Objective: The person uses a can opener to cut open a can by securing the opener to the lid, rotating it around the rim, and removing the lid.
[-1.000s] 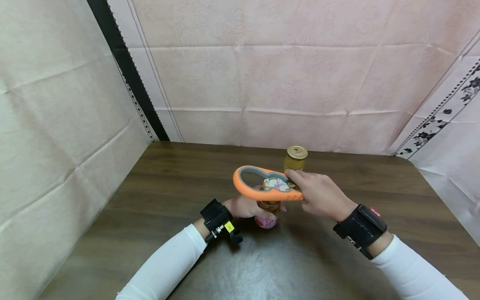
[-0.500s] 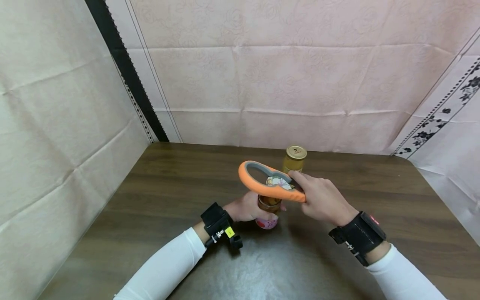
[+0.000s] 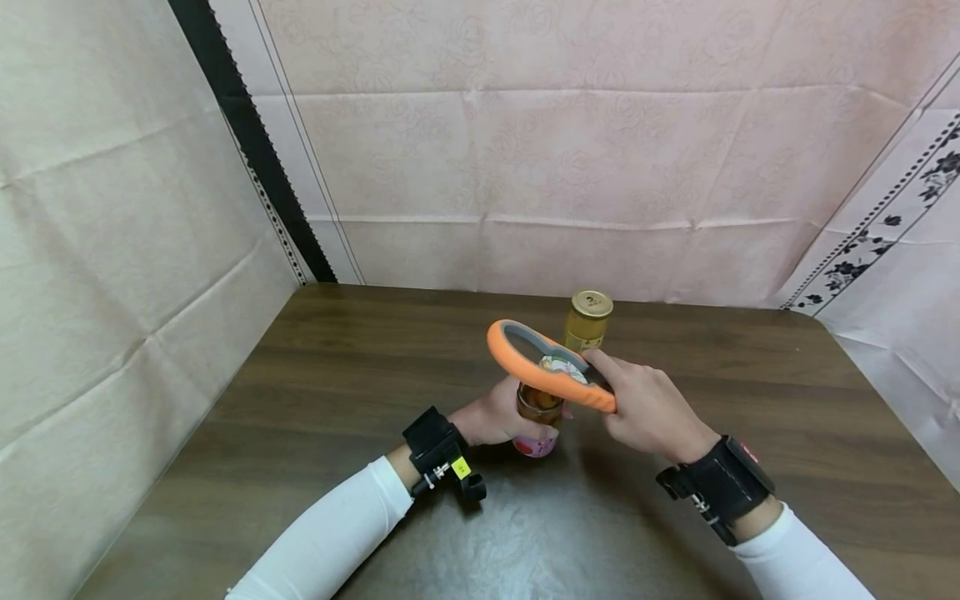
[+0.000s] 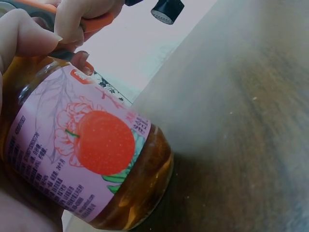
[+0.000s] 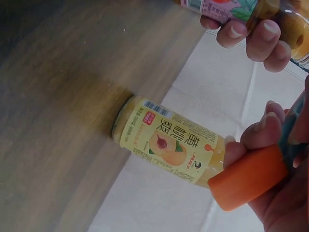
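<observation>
A brown table (image 3: pixel 360 358); the left hand (image 3: pixel 497 417) grips a pink-labelled jar (image 4: pixel 96 140); above that jar, the right hand (image 3: pixel 651 408) grips an orange opener (image 3: pixel 551 382); behind it, a yellow jar (image 3: pixel 587 326).

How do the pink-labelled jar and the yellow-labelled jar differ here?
The left hand grips the pink-labelled jar; no hand holds the yellow-labelled jar, standing farther back on the table.
The pink-labelled jar's print shows a red fruit; the yellow-labelled jar's shows a peach.
The pink-labelled jar's contents look amber-brown, the yellow-labelled jar's yellow.
Both are see-through jars with fruit-printed labels.
</observation>
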### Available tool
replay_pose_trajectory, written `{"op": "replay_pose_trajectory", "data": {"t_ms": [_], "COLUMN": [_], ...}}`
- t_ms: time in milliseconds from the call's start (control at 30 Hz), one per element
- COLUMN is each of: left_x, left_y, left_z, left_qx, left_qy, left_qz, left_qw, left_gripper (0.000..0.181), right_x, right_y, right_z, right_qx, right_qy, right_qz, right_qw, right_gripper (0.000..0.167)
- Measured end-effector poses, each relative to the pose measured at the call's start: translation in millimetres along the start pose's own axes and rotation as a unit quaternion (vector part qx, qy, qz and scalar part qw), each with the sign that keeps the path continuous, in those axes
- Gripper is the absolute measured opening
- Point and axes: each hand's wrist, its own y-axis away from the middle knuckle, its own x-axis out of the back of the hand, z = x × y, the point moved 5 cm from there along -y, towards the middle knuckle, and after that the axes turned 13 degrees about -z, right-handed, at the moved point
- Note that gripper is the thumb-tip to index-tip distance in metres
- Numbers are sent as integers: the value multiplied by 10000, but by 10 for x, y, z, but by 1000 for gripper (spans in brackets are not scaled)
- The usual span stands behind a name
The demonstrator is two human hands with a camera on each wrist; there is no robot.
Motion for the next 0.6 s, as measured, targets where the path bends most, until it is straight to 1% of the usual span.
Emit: {"op": "replay_pose_trajectory", "data": {"t_ms": [33,100,200,267,433,533,600], "left_x": [-1,-1,10,13,14,19,24], "left_y": [-1,10,32,44,46,43,43], "left_z": [-2,-8,-26,-30,-21,-29,-35], "left_qx": [4,125,409,537,590,694,785], "left_qy": [47,86,-122,-259,-537,-649,-701], "left_qz": [2,23,103,141,200,242,281], "left_qw": [10000,9999,9990,9981,9966,9952,9940], "left_gripper": [63,62,58,55,55,56,56], "right_x": [-7,-23,-51,-67,-110,-147,-173], "right_y": [9,24,44,53,76,93,103], "right_z": [5,19,38,48,77,102,114], "right_qx": [-24,-111,-251,-348,-427,-366,-267], "right_qy": [-63,-223,-572,-775,-1183,-1523,-1806], "right_qz": [-11,-47,-171,-243,-292,-268,-263], "right_qw": [10000,9997,9979,9961,9916,9873,9828], "right_gripper": [63,66,70,71,66,62,55]}}
